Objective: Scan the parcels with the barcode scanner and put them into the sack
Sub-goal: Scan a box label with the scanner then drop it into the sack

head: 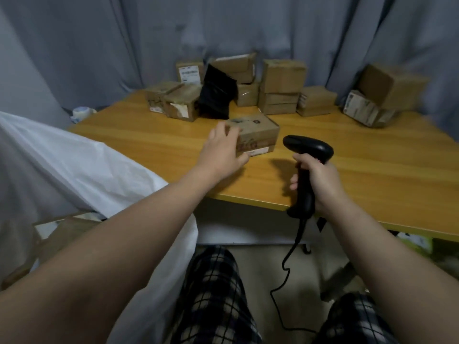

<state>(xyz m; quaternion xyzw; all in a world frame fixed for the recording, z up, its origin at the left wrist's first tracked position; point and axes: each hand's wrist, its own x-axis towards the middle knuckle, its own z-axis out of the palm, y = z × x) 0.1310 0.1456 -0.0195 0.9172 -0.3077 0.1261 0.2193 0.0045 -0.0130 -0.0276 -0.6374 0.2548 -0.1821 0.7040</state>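
Note:
A small cardboard parcel (258, 135) lies alone on the wooden table (372, 175), nearer to me than the rest. My left hand (222, 151) is at the parcel's left end, fingers over its top corner and thumb at its lower front edge. My right hand (314, 184) grips the handle of a black barcode scanner (306, 155), held upright just right of the parcel, head pointing left. Its cable hangs down to the floor. The white sack (82, 167) stands open at my left, with brown parcels (67, 232) inside.
Several cardboard boxes (282, 85) and a black bag (217, 95) are piled along the table's far edge against a grey curtain. More boxes (377, 95) sit at the far right. A roll of tape (83, 112) lies beyond the table's left corner. My checked trousers show below.

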